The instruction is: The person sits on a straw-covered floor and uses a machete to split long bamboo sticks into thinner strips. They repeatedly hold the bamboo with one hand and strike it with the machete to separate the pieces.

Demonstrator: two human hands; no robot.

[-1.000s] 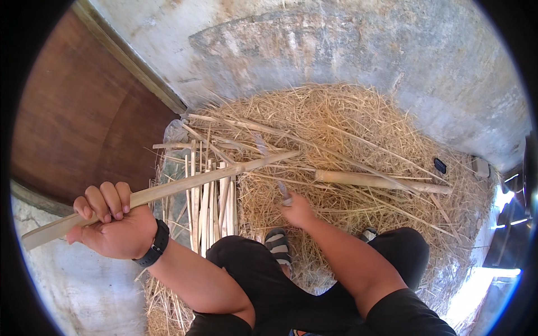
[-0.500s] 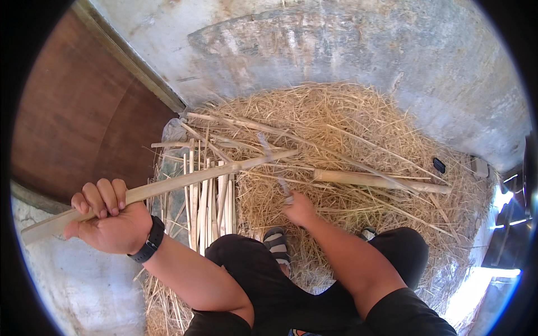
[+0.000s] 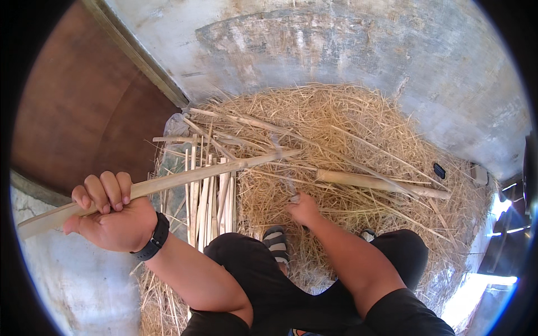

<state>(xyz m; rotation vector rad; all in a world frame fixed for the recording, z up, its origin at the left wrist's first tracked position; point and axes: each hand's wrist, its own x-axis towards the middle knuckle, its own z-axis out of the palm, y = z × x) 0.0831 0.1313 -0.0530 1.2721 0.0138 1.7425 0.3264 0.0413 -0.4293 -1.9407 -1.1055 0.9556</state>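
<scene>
My left hand (image 3: 115,215) is raised on the left, fingers wrapped round a long split bamboo strip (image 3: 190,176). The strip slants up to the right from my palm, and a node shows toward its far end. Lower right of that end, my right hand (image 3: 304,209) is closed on the handle of a knife. The narrow blade of this knife (image 3: 285,175) points away from me and is smeared by motion; it crosses the strip near its far end. Whether the edge is biting into the bamboo, I cannot tell.
Cut bamboo slats (image 3: 208,204) lie side by side below the strip. A thicker bamboo piece (image 3: 358,179) rests on the straw and shavings (image 3: 330,115) at the right. A small black object (image 3: 439,170) lies farther right. Beyond stands a concrete wall (image 3: 347,50), with a brown panel (image 3: 84,95) at left.
The knife and my right hand have shifted slightly to the right. My left hand keeps its grip on the bamboo strip, which has barely moved. The whole view has shifted a little.
</scene>
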